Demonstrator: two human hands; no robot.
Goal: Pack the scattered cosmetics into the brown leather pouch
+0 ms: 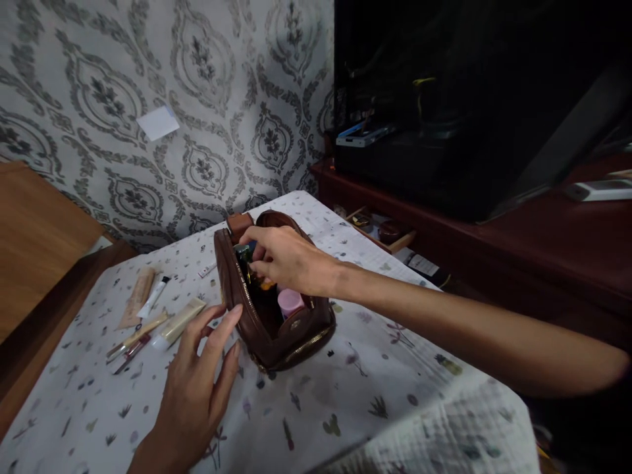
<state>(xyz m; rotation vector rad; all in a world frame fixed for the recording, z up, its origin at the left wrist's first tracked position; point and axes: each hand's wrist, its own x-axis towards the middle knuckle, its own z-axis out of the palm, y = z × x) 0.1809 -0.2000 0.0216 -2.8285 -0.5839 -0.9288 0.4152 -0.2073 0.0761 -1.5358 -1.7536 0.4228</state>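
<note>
Pouch (296, 332) central on tablecloth (385, 375), right hand (289, 260) inside.

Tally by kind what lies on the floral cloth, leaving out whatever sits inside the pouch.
Brown pouch: 1
Tubes: 3
Slim sticks: 2
Small white piece: 1
Total: 7

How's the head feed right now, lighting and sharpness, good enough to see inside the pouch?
Head view: dim warm light, upper right nearly black. The pouch interior sits in shadow, so the small dark item in the right hand is hard to identify, though the pink cap shows. Left hand and tablecloth look fairly sharp; edges show wide-angle stretch.
</note>
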